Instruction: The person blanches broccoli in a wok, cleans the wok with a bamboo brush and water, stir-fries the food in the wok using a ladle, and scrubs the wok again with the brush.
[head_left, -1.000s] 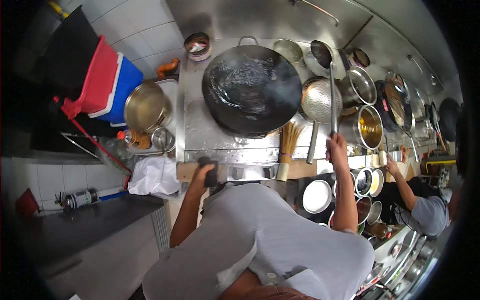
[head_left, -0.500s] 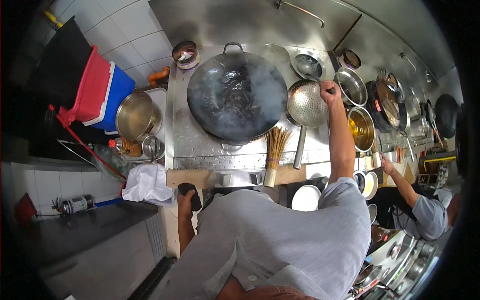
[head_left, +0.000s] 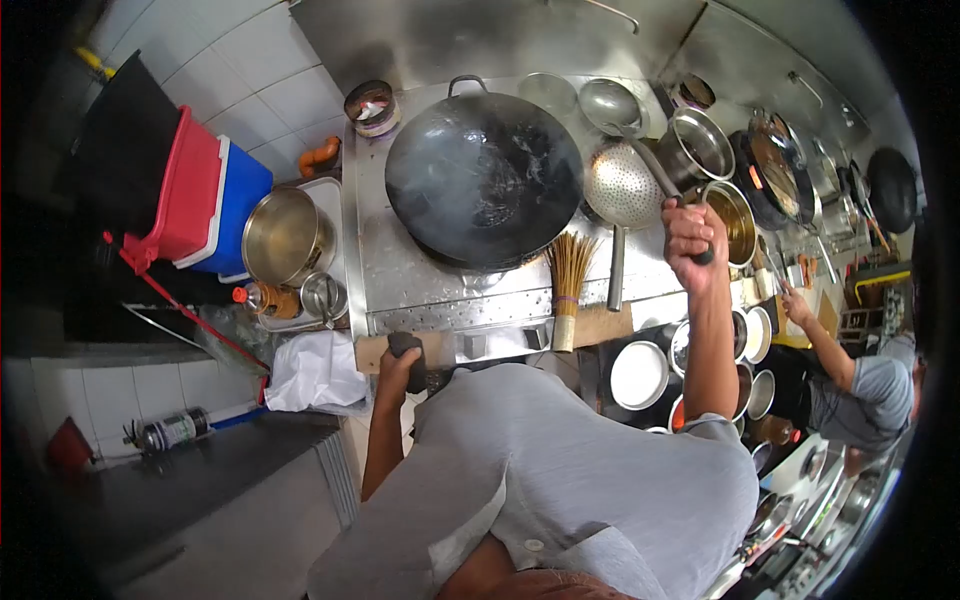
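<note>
My right hand (head_left: 695,240) is closed around the dark grip of a ladle (head_left: 657,168). Its handle slants up and left to a metal bowl (head_left: 606,103) behind the strainer; I cannot clearly separate the ladle's head from that bowl. A perforated strainer (head_left: 622,185) lies left of this hand, its handle towards me. My left hand (head_left: 397,372) grips a dark folded cloth (head_left: 408,347) at the stove's front edge. Between the hands, a large black wok (head_left: 480,185) sits on the stove, smoke rising from its shiny interior. A bamboo brush (head_left: 568,285) lies right of the wok.
Metal pots (head_left: 700,145) stand at the right, one holding yellowish liquid (head_left: 735,225). White plates (head_left: 640,375) are below my right forearm. A steel pot (head_left: 282,235) and an orange-capped bottle (head_left: 268,300) stand left. Another person (head_left: 860,395) works at far right.
My right hand has come back towards me and right, with the ladle's handle now in full view. My left hand with the cloth has risen to the stove's front edge.
</note>
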